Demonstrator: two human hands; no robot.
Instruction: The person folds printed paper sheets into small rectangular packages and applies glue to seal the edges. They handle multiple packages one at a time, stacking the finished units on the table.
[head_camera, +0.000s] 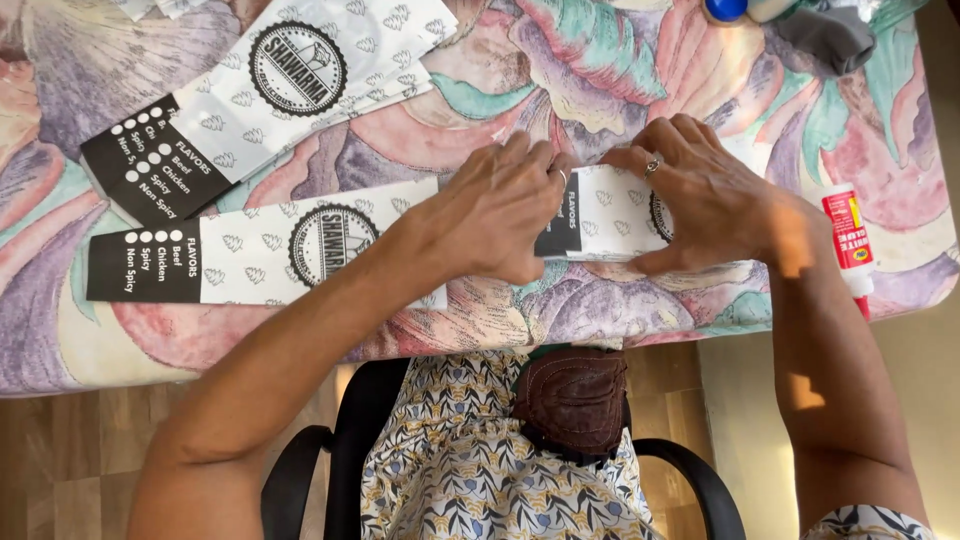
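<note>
1. Tabletop, covered in a pastel floral cloth, carries everything; the person sits at its near edge in a black chair.
2. Stack of flat printed paper sleeves, white with black ends, lies far left, angled, well apart from both hands.
3. Single flat paper sleeve lies left of the hands, long axis left to right; its right end runs under the left hand.
4. Folded paper sleeve sits between the two hands near the front edge, long axis also left to right, both hands equally close and touching it.
5. Left hand lies palm down, fingers pressing flat on the folded sleeve's left black end, not clenched.
6. Right hand covers the right end, fingers curled down pressing, thumb along the near edge.
7. Glue stick, red and white, lies right of the right hand, near but apart.
</note>
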